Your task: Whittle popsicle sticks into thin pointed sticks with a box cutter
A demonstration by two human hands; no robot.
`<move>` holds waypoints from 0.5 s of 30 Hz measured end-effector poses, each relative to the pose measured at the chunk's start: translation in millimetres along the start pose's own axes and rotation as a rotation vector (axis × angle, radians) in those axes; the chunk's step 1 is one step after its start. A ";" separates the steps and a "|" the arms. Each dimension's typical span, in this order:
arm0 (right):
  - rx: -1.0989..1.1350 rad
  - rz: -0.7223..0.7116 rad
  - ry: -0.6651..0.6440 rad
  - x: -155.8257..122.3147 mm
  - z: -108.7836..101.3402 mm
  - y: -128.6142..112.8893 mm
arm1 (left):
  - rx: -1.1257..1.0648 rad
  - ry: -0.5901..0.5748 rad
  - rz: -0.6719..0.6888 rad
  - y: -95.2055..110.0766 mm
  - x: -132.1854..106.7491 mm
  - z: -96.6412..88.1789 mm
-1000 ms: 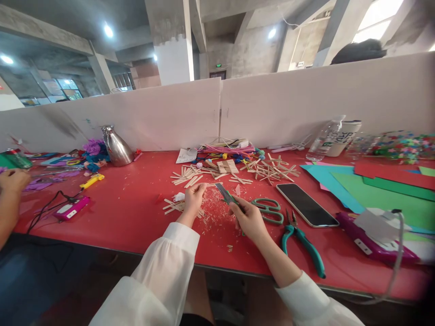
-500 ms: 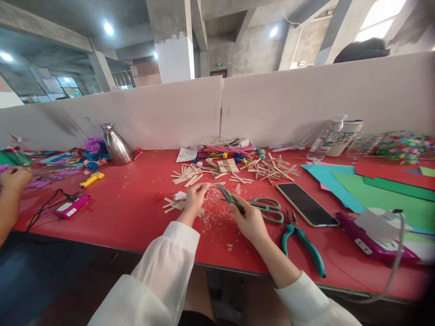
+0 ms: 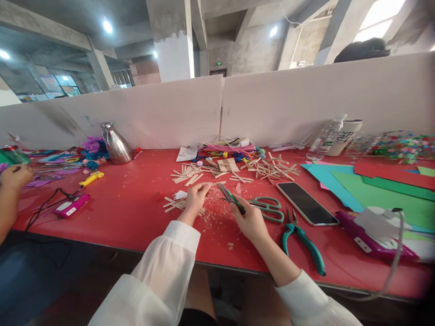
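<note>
Between the fingers of my left hand (image 3: 197, 198) is a thin wooden craft stick (image 3: 218, 183), its free end pointing right. My right hand (image 3: 249, 219) is wrapped round a green and black utility knife (image 3: 235, 201). The knife's blade slants up and left, close to the stick; whether it touches cannot be made out. Fine wood shavings (image 3: 215, 213) are scattered on the red table (image 3: 136, 199) beneath both hands. Beside my left hand lie several craft sticks (image 3: 171, 206) and a small white item. Grey-green scissors (image 3: 270, 208) rest just right of the knife, partly behind my right hand.
Piles of craft sticks (image 3: 275, 168) and pipe cleaners (image 3: 227, 148) lie farther back. To the right are pliers (image 3: 302, 242), a phone (image 3: 307, 203), coloured paper (image 3: 360, 190) and a purple power strip (image 3: 374, 240). A steel jug (image 3: 117, 145) and another person's hand (image 3: 15, 176) are at left.
Both hands keep nearly the same place and grip. The craft stick and knife show barely any shift.
</note>
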State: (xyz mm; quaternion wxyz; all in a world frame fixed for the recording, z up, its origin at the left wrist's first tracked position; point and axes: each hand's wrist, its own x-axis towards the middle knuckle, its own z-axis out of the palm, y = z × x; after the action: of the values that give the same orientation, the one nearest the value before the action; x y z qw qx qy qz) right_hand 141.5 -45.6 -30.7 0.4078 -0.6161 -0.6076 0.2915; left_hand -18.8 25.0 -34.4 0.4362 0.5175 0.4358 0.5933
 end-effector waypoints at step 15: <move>0.452 0.320 -0.223 3.5 -6.3 -7.2 | -0.050 0.028 -0.047 -1.0 1.1 6.5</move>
State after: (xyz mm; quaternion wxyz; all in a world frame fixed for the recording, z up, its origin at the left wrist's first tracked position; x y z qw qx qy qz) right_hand 143.5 -43.6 -20.9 0.4142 -0.5619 -0.4636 0.5457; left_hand -12.4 26.8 -34.6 0.4564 0.4877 0.4390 0.6009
